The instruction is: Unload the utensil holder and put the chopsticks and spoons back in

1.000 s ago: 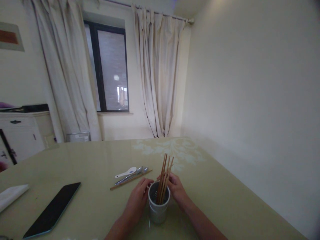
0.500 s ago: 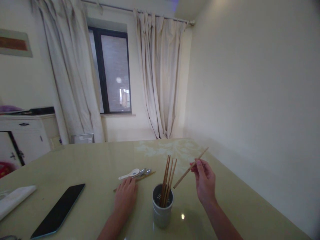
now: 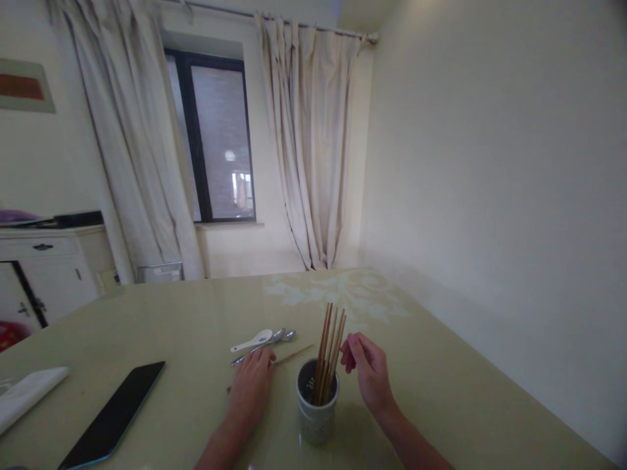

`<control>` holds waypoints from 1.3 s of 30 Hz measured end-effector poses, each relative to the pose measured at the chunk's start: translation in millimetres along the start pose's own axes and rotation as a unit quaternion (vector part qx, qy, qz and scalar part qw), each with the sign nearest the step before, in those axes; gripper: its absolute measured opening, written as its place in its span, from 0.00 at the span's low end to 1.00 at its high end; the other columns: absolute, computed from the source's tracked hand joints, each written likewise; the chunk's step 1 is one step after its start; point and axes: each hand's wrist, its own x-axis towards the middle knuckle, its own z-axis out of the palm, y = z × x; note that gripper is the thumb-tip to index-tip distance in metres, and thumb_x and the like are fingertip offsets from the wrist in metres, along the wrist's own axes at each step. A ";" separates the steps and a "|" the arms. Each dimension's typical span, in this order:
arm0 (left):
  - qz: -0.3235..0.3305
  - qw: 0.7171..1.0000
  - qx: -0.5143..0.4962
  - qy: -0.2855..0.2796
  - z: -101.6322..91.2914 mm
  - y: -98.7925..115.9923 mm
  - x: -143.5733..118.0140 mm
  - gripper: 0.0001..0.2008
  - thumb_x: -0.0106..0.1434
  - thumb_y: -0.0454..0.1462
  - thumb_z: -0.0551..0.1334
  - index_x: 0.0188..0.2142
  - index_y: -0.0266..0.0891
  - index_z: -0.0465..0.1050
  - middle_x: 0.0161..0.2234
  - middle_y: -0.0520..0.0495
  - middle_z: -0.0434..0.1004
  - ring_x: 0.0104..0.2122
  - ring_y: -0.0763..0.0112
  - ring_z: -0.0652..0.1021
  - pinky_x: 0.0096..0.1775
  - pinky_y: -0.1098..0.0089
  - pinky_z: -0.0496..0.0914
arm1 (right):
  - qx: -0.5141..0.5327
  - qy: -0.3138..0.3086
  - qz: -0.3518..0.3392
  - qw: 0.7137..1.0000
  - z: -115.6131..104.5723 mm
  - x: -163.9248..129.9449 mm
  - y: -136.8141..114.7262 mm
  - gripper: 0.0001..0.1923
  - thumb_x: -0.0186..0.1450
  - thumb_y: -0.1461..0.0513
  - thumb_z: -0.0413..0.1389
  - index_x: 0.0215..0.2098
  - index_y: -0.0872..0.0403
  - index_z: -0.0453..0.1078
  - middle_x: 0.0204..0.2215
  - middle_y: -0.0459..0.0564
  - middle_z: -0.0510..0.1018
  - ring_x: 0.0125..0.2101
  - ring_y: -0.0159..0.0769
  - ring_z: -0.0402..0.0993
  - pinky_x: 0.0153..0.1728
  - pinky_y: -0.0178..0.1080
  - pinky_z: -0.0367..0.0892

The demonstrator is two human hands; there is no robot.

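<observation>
A grey perforated cup (image 3: 316,418) stands on the pale green table (image 3: 171,326) and holds several wooden chopsticks (image 3: 331,343) upright. My right hand (image 3: 371,375) hovers just right of those chopsticks, fingers loosely curled, with nothing in it. My left hand (image 3: 252,386) lies flat on the table left of the cup, fingers pinching a single loose chopstick (image 3: 294,356) that lies on the tabletop and points up and right.
A white ceramic spoon (image 3: 252,341) and two metal spoons (image 3: 280,337) lie just beyond my left hand. A dark phone (image 3: 113,414) and a folded white cloth (image 3: 27,393) lie at the left. A white cabinet (image 3: 46,274) stands behind; a wall runs along the table's right.
My right hand lifted one chopstick, dropped it into the cup with the others, and is now empty beside them. My left hand left the cup, settled on the loose chopstick and shifted it slightly.
</observation>
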 end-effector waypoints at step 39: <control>0.015 0.992 0.118 0.042 1.3 -19.0 2.1 0.18 0.73 0.35 0.52 0.52 0.40 0.79 0.54 0.40 0.82 0.54 0.53 0.77 0.56 0.57 0.70 | 0.141 0.089 -0.030 0.986 -29.3 26.6 -24.8 0.18 0.63 0.48 0.70 0.42 0.52 0.81 0.29 0.47 0.80 0.27 0.33 0.73 0.31 0.36 0.72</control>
